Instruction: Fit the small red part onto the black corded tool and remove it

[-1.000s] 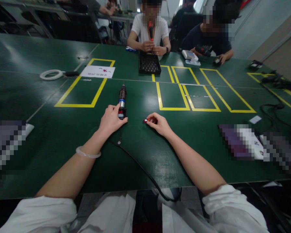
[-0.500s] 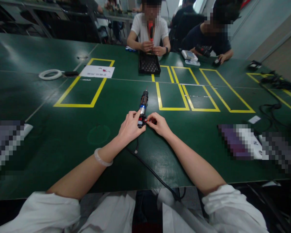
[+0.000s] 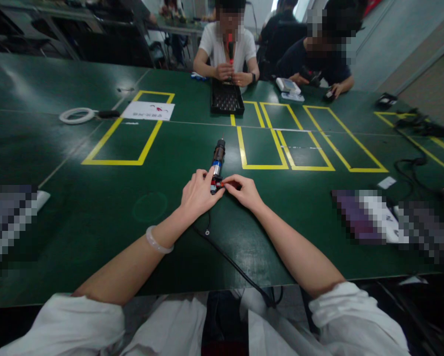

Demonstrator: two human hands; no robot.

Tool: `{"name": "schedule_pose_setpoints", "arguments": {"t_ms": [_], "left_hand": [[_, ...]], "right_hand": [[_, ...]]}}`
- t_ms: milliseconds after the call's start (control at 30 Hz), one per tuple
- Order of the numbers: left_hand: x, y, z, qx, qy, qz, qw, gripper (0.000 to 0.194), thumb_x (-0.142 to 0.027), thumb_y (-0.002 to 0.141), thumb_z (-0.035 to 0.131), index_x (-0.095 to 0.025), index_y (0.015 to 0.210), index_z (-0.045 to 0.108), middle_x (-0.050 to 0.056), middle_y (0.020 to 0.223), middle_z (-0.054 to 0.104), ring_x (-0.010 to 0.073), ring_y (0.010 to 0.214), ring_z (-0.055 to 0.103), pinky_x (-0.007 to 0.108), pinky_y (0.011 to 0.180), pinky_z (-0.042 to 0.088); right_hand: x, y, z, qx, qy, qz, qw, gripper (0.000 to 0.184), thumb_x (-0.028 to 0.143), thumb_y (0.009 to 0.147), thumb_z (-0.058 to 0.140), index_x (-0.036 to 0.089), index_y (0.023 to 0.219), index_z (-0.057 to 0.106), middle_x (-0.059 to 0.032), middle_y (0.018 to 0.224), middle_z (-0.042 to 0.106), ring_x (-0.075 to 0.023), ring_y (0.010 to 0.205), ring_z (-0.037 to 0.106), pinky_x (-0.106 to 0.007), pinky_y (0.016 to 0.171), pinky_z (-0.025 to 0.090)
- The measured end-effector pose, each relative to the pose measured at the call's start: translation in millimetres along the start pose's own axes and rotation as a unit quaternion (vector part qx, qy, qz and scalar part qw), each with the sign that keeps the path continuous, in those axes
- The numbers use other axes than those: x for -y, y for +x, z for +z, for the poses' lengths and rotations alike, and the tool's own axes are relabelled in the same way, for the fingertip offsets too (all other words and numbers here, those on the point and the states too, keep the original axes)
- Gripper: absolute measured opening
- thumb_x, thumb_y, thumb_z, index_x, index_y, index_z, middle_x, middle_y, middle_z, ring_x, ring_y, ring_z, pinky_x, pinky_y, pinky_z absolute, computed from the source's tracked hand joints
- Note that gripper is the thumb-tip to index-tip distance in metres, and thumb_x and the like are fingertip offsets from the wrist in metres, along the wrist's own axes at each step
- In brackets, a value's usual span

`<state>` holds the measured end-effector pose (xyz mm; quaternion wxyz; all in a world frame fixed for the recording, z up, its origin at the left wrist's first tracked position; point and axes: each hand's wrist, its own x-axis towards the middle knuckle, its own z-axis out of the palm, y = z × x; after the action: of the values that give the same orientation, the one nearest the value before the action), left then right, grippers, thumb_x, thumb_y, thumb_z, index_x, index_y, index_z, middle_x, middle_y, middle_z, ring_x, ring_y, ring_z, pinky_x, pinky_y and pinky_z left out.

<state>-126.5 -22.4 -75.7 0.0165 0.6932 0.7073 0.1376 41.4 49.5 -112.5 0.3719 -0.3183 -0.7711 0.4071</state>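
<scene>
On the green table lies a slim motor assembly (image 3: 218, 157), with a black nose, a blue band, a silver section and red parts at its near end. My left hand (image 3: 200, 192) is wrapped around that near end, its fingers along the left side and its thumb below. From the right, my right hand (image 3: 243, 191) pinches a small orange-red piece (image 3: 222, 185) against the assembly. Whether the piece is a wire or a connector is too small to tell. A black cable (image 3: 231, 260) runs toward the table's front edge, and a thin lead with a ring terminal (image 3: 207, 232) lies beside it.
Yellow tape outlines (image 3: 266, 168) mark the table. Across from me a person (image 3: 227, 49) works over a black tray (image 3: 227, 106); another person (image 3: 318, 59) sits to the right. A white coil (image 3: 73, 116) and paper sheet (image 3: 150, 110) lie left; black cables (image 3: 425, 123) lie right.
My right hand's fingers have shifted slightly and stretched straighter toward the assembly, and the orange-red piece shows more clearly. My left hand keeps its hold with almost no movement.
</scene>
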Motion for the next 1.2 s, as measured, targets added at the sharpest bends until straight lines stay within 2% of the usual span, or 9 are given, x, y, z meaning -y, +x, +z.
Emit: {"name": "schedule_pose_setpoints", "arguments": {"t_ms": [133,267,467,600,733,933,1200], "left_hand": [[0,4,-0.3,-0.003,0.006,-0.01,1.0,0.068,-0.057,0.089,0.048,-0.021,0.146,0.04,0.016,0.122,0.051,0.0315,0.105,0.055,0.04,0.082,0.048],[1,6,-3.0,0.004,0.009,-0.016,1.0,0.067,-0.059,0.091,0.045,-0.021,0.146,0.041,0.016,0.12,0.052,0.0313,0.104,0.055,0.039,0.08,0.048],[10,7,-7.5,0.015,0.038,-0.005,0.999,0.068,-0.057,0.091,0.046,-0.021,0.148,0.039,0.016,0.121,0.052,0.0319,0.103,0.055,0.04,0.079,0.049],[27,6,-13.7,0.023,0.055,-0.013,0.998,0.068,-0.059,0.09,0.045,-0.023,0.148,0.039,0.016,0.123,0.051,0.0322,0.104,0.054,0.041,0.079,0.049],[58,4,-20.6,0.03,0.056,-0.045,0.997,0.071,-0.063,0.09,0.04,-0.023,0.149,0.038,0.018,0.126,0.049,0.0353,0.108,0.052,0.044,0.08,0.05],[125,6,-31.2,0.049,0.054,-0.124,0.99,0.081,-0.07,0.087,0.037,-0.022,0.153,0.034,0.022,0.133,0.044,0.0411,0.117,0.048,0.052,0.09,0.047],[209,5,-45.0,0.077,0.069,-0.215,0.971,0.083,-0.068,0.089,0.036,-0.02,0.156,0.026,0.022,0.143,0.036,0.0404,0.126,0.04,0.051,0.1,0.04]], "right_hand": [[-2,-1,1,-0.015,0.045,0.032,0.998,0.015,0.03,0.084,0.06,0.019,0.092,0.067,-0.0015,0.081,0.07,-0.0134,0.066,0.061,-0.028,0.067,0.05],[-7,0,3,0.001,0.106,0.052,0.993,0.018,0.034,0.084,0.061,0.02,0.094,0.063,-0.0022,0.083,0.07,-0.0139,0.065,0.065,-0.029,0.067,0.053],[-11,1,1,0.01,0.086,0.04,0.995,0.018,0.034,0.084,0.062,0.019,0.095,0.065,-0.0037,0.087,0.071,-0.0145,0.074,0.065,-0.029,0.072,0.053],[-12,2,-2,0.014,0.086,0.053,0.995,0.018,0.032,0.085,0.06,0.018,0.094,0.065,-0.0035,0.086,0.072,-0.0138,0.073,0.065,-0.029,0.072,0.052],[-10,2,-2,0.019,0.087,0.059,0.994,0.016,0.03,0.085,0.059,0.017,0.093,0.065,-0.0038,0.083,0.072,-0.0136,0.072,0.065,-0.028,0.07,0.051],[-9,2,-2,0.019,0.08,0.054,0.995,0.015,0.028,0.086,0.058,0.017,0.091,0.065,-0.0031,0.081,0.071,-0.0128,0.07,0.064,-0.026,0.069,0.05],[-9,2,-2,0.02,0.083,0.055,0.995,0.015,0.028,0.085,0.057,0.017,0.09,0.066,-0.0025,0.08,0.07,-0.0127,0.07,0.064,-0.026,0.069,0.05]]}}
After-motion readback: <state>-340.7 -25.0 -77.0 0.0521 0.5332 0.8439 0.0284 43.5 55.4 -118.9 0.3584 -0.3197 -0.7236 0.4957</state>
